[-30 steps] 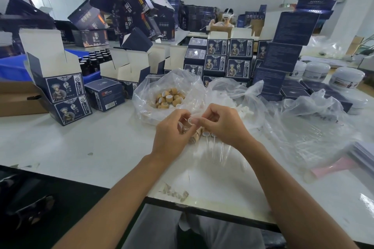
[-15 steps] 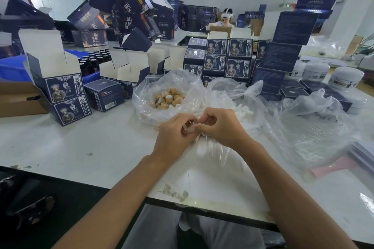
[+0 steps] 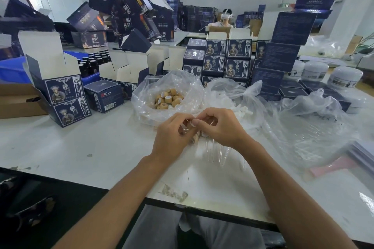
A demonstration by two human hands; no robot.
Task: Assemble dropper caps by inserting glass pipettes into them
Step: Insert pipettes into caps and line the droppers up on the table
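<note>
While both hands meet over the middle of the tabletop [image 3: 85, 147], the insertion step looks to be in hand: the left hand [image 3: 172, 137] curls its grip round a small tan dropper cap [image 3: 196, 138], and the right hand [image 3: 220, 127] pinches what seems a glass pipette [image 3: 210, 149] at the cap's mouth, though glare blurs it. More caps [image 3: 168, 99] wait in the plastic bag [image 3: 182, 85] at twelve o'clock. Next, probably, a straight, gentle push to seat the glass.

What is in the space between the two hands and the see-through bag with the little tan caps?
In the head view, almost nothing: the left hand and right hand sit just before the clear plastic bag of tan caps, with only crumpled bag edge between.
</note>
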